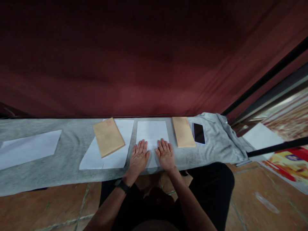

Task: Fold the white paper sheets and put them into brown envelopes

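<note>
A white sheet of paper (152, 130) lies on the grey cloth in front of me. My left hand (139, 157) rests flat over its left side, fingers stretched forward. Over the right side lies my right hand (166, 155), also flat with the fingers out. Neither hand grips anything. To the left, a stack of brown envelopes (108, 138) sits at a slant on more white sheets (117, 162). Another stack of brown envelopes (183, 131) is just right of the sheet, beside a dark-screened phone (199, 133).
The grey cloth (69, 141) covers a long narrow surface. Another white paper (29, 149) lies at the far left. A dark red curtain (144, 64) hangs right behind. On the right are a black bar (279, 146) and a colourful printed package (288, 166) near the tiled floor (252, 192).
</note>
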A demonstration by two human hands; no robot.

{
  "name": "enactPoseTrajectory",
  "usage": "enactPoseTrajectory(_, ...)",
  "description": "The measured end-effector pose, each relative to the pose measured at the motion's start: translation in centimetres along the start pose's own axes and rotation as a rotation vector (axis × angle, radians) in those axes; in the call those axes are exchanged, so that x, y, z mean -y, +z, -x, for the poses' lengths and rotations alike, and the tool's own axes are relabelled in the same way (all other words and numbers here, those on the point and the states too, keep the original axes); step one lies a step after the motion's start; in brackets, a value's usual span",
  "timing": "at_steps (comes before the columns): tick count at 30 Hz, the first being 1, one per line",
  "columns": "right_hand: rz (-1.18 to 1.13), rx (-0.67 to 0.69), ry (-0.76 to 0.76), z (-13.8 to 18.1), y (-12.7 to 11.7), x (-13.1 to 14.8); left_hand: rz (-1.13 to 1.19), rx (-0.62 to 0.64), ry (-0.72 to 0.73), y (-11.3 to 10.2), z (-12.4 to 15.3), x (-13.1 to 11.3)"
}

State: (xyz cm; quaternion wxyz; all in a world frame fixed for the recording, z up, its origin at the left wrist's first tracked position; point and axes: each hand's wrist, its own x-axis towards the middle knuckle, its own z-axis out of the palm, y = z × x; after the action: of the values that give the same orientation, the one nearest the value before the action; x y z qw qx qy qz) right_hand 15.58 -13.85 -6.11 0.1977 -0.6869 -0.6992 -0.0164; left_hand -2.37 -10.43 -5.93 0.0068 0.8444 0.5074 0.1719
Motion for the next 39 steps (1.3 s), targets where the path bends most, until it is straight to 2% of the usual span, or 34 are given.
enactPoseTrajectory(10, 0.053, -0.091, 0.025, 2.3, -0.4, -2.8, 0.063, -0.024, -0.113, -0.6, 1.2, 1.3)
enactPoseTrajectory(17, 0.091, -0.094, 0.036, 3.9, -1.1, -3.9, 0.042, -0.056, -0.112, -0.4, 2.3, 1.6)
enactPoseTrajectory(21, 0.112, -0.095, 0.048, 4.7, -1.4, -4.4, 0.005, -0.044, -0.062, -0.7, 3.3, 1.8)
enactPoseTrajectory(28, 0.103, -0.108, 0.048, 6.4, -1.9, -5.1, -0.003, 0.084, 0.147, -2.9, 6.0, 1.8)
enactPoseTrajectory(33, 0.010, -0.096, 0.014, 7.0, -2.1, -5.7, -0.020, 0.173, 0.169, -3.5, 6.3, 1.5)
enactPoseTrajectory(39, -0.076, -0.088, -0.004, 6.9, -2.2, -6.6, -0.109, 0.364, 0.128, -3.7, 5.3, 0.3)
